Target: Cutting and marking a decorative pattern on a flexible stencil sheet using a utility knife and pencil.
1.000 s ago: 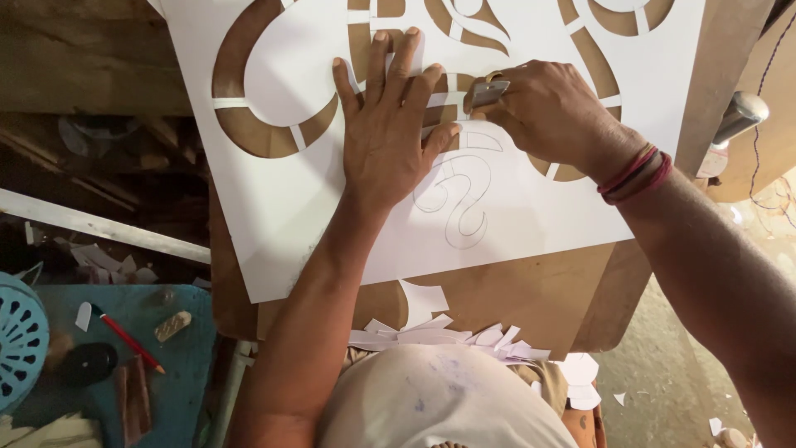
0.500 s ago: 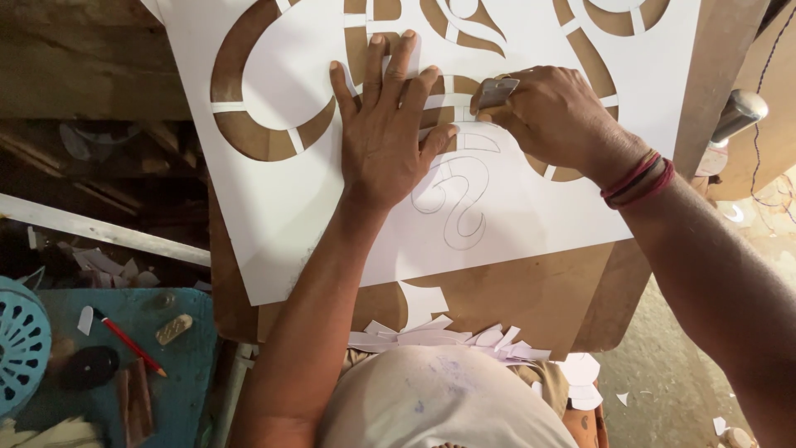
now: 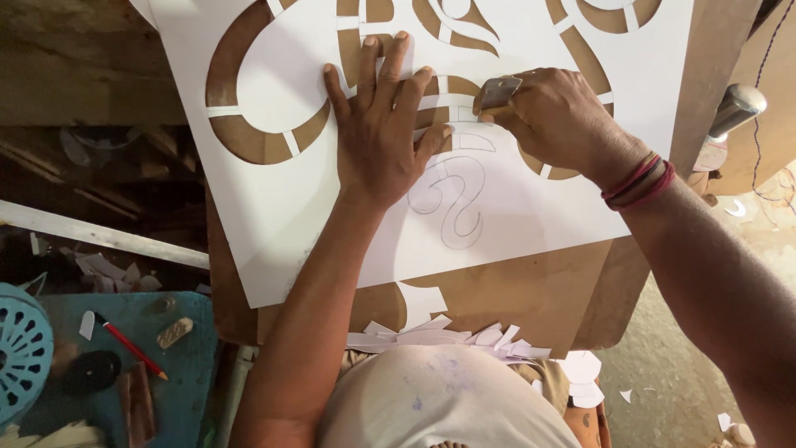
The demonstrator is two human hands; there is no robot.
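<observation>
Nearest the camera, a heap of white paper offcuts (image 3: pixel 431 336) lies along the near edge of the brown board (image 3: pixel 497 290) that serves as the worktop, touching the person's pale garment below it. More offcuts (image 3: pixel 584 377) lie on the floor just off the board's near right corner.

Left of the board, lower down, a blue surface (image 3: pixel 186 365) carries a red pencil (image 3: pixel 128 347), a dark round disc (image 3: pixel 91 371) and, at the far left, a teal slotted fan guard (image 3: pixel 21 353). A pale wooden strip (image 3: pixel 99 236) runs across beyond them.

On the board lies a large white paper sheet (image 3: pixel 531 207), covering most of it from the middle to the far edge. A pencilled curling outline (image 3: pixel 452 199) is drawn on the uncut part near the sheet's near edge. Farther on, curved shapes have been cut out, and the brown board shows through the openings (image 3: pixel 249 133), parted by thin white bridges.

The left hand (image 3: pixel 381 124) lies flat on the sheet, fingers spread and pointing to the far edge, grasping nothing; it presses the paper just beside the cut line. The right hand (image 3: pixel 551 116), with red cords (image 3: pixel 638 178) at the wrist, is clenched around a small metal-bodied cutting tool (image 3: pixel 497 90), its tip on the paper just right of the left thumb. The blade itself is too small to make out.

Beyond the board's right edge, a rounded metal handle (image 3: pixel 734 108) stands clear of the sheet.
</observation>
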